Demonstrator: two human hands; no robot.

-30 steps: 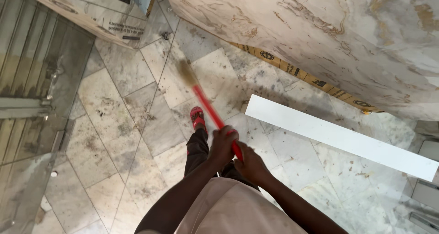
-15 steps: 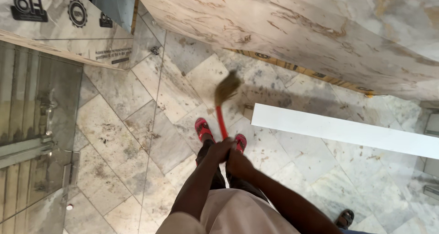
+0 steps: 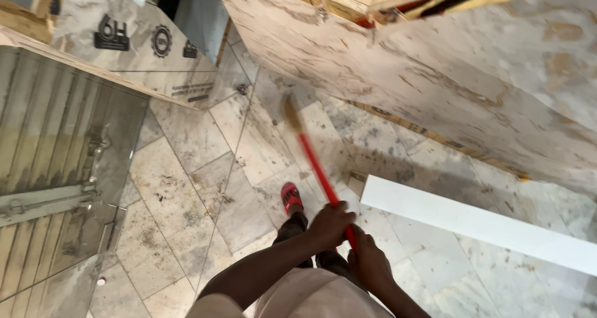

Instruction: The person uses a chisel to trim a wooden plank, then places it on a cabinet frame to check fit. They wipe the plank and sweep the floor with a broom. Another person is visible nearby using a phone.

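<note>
Both hands stacked on red broom handle point(image 3: 318, 169): left hand point(image 3: 329, 223) above, right hand point(image 3: 368, 263) below, fingers wrapped tight for leverage, bristles angled onto tile floor point(image 3: 186, 187)

The marble tile floor point(image 3: 186, 150) is dusty and speckled with dirt. A long white board point(image 3: 479, 225) lies flat on it to the right; the broom's head point(image 3: 292, 116) and a red sandal point(image 3: 290, 197) rest on the tiles
</note>
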